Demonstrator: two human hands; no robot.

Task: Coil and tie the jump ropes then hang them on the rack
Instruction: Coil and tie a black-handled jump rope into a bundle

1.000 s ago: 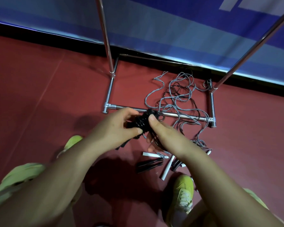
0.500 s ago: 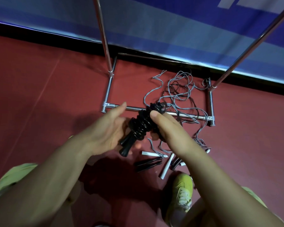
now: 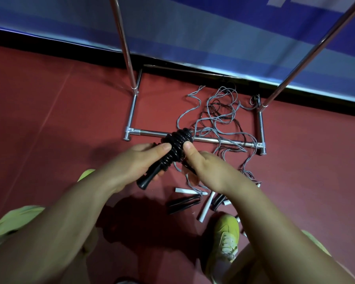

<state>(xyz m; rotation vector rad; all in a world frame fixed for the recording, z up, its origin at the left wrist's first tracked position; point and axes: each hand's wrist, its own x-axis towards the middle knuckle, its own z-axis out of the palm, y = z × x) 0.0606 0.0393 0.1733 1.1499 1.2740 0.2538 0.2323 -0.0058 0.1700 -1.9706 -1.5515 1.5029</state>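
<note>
both bare forearms reach in from the 6 o'clock edge and meet near the middle of the view. the left hand [image 3: 135, 160] comes from 7 o'clock, fingers curled under the coiled black jump rope [image 3: 172, 148], thumb pressed on its side. the right hand [image 3: 211, 171] comes from 5 o'clock, thumb pointing to 12 o'clock against the coil, fingers curled beneath.

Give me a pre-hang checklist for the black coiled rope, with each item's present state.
1. Left hand grips the black rope bundle: ok.
2. Right hand pinches the bundle: ok.
3. Coils wound tight round the handles: ok.
4. Loose end tied off: cannot tell, hidden by the right hand.
5. Rack top bar in reach: cannot tell, out of frame.
6. Grey ropes on the floor clear of the bundle: cannot tell.
</note>
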